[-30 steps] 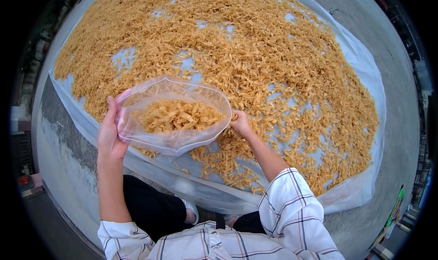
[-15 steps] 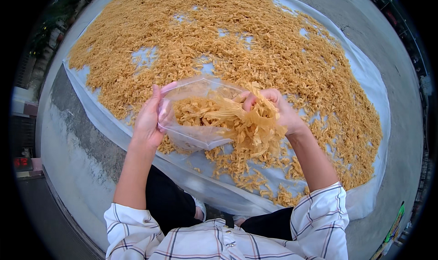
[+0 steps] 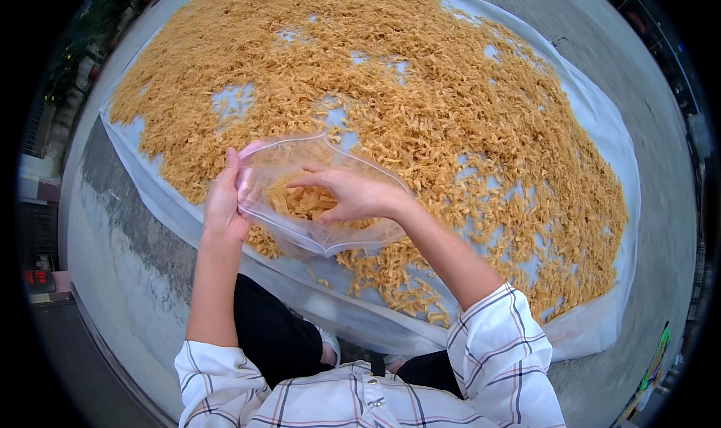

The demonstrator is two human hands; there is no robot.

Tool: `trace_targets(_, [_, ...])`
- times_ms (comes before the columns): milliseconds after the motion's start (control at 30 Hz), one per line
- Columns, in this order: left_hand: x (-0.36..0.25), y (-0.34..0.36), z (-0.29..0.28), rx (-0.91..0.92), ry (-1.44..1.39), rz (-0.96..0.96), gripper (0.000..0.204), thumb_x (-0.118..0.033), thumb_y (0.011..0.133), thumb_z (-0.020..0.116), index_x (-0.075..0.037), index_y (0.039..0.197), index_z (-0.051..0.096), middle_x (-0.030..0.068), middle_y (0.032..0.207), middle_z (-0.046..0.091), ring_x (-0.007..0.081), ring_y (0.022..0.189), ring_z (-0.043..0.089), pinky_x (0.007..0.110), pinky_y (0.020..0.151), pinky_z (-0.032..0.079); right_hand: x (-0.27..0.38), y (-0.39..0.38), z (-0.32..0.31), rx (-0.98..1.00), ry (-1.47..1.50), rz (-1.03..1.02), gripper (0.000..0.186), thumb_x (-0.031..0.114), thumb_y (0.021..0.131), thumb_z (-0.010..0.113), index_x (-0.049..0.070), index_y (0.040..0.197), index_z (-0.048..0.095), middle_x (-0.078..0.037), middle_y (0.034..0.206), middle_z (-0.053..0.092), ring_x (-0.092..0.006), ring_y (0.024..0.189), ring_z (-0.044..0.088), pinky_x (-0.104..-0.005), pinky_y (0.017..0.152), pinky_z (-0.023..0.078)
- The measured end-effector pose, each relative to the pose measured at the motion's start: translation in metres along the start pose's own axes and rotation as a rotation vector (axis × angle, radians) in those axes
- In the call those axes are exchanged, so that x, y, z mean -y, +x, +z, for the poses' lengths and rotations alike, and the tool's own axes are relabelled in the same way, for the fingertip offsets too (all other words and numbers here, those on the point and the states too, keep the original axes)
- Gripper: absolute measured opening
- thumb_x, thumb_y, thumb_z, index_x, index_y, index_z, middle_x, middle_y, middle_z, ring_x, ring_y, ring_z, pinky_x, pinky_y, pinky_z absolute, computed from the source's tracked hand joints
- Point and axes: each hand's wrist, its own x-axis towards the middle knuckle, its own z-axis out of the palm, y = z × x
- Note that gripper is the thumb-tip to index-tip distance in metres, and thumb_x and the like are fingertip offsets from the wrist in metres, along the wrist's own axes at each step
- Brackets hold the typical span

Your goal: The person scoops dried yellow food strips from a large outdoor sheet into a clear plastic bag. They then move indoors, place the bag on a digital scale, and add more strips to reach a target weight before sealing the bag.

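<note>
My left hand [image 3: 224, 201] is closed on the left edge of a clear zip plastic bag [image 3: 304, 236], its pinkish end between thumb and fingers. The bag's mouth gapes wide. Inside lie yellow-brown dried strips [image 3: 299, 201]. Over the opening, partly within the mouth, is my right hand [image 3: 349, 193], thumb and fingers apart with no strips visible in it. Beneath and beyond the bag spreads a broad layer of the same dried strips [image 3: 420, 105].
A pale plastic sheet [image 3: 601, 319] lies under the strips, its near edge by my feet. Grey concrete ground [image 3: 135, 240] surrounds it. Plants [image 3: 82, 41] stand at the far left, and a green-coloured item [image 3: 656, 360] is at the lower right.
My right hand has moved left into the bag's mouth and let go of its bunch of strips, fingers now apart. The left hand and bag have shifted slightly left.
</note>
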Motion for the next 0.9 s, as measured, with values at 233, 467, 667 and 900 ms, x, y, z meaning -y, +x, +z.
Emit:
trace_targets(233, [-0.005, -0.003, -0.002, 0.014, -0.033, 0.004, 0.046, -0.038, 0.099, 0.039, -0.003, 0.128, 0.047, -0.0065, 0.051, 0.028, 0.0031, 0.038, 0.026, 0.019, 0.032, 0.023, -0.068, -0.095, -0.077, -0.65, 0.334, 0.402, 0.046, 0.01, 0.076, 0.071, 0.005, 0.12, 0.058, -0.013, 0.113, 0.062, -0.0184, 0.097, 0.062, -0.0338, 0.08, 0.053])
trace_targets(467, [-0.014, 0.004, 0.008, -0.112, -0.063, 0.032, 0.046, -0.036, 0.097, 0.044, -0.004, 0.129, 0.045, -0.0058, 0.052, 0.028, 0.0039, 0.041, 0.027, 0.019, 0.035, 0.023, -0.228, -0.194, 0.09, -0.692, -0.073, 1.244, 0.132, 0.056, 0.045, 0.086, 0.023, 0.148, 0.01, -0.022, 0.151, 0.007, -0.0433, 0.139, 0.002, -0.0581, 0.108, 0.019])
trace_targets(667, [-0.025, 0.006, -0.007, -0.215, -0.136, 0.116, 0.045, -0.033, 0.097, 0.044, -0.002, 0.13, 0.045, -0.0049, 0.055, 0.029, 0.0054, 0.044, 0.028, 0.02, 0.037, 0.026, -0.155, -0.104, 0.166, -0.388, -0.256, 0.9, 0.101, 0.044, 0.058, 0.082, 0.022, 0.142, 0.029, -0.017, 0.151, 0.012, -0.042, 0.137, 0.012, -0.0612, 0.103, 0.023])
trace_targets(900, [-0.022, 0.008, -0.012, -0.175, -0.105, 0.113, 0.044, -0.036, 0.098, 0.043, -0.004, 0.128, 0.048, -0.0059, 0.054, 0.029, 0.0042, 0.044, 0.027, 0.02, 0.036, 0.023, -0.17, -0.047, 0.216, 0.029, -0.721, 0.656, 0.059, 0.025, 0.086, 0.056, 0.023, 0.14, 0.035, -0.008, 0.148, 0.027, -0.0324, 0.139, 0.016, -0.0655, 0.102, 0.021])
